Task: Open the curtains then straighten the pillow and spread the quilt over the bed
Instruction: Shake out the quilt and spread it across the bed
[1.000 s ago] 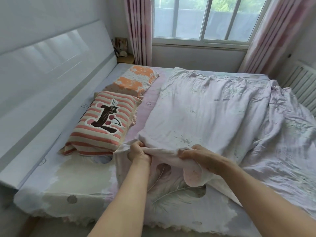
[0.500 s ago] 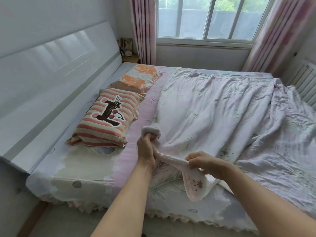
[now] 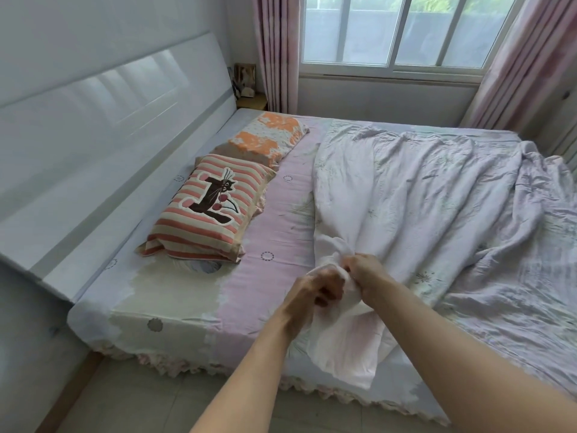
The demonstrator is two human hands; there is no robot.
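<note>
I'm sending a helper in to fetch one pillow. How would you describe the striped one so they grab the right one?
Start at the white headboard; two pillows lie along it. The striped pillow is the one farther from the window, with coral and cream stripes and a dark cat, unlike the orange floral pillow.

A pale lilac-white crumpled cotton quilt (image 3: pixel 421 214) with a faint floral print is lying bunched over the right half of the frame, its near corner gathered up at lower centre and hanging over the bed's front edge; a coral-and-cream striped pillow (image 3: pixel 207 210) bearing a dark cat motif is lying flat at centre left; pink patterned curtains (image 3: pixel 276 51) are hanging drawn aside at the top of the frame, flanking the window.
</note>
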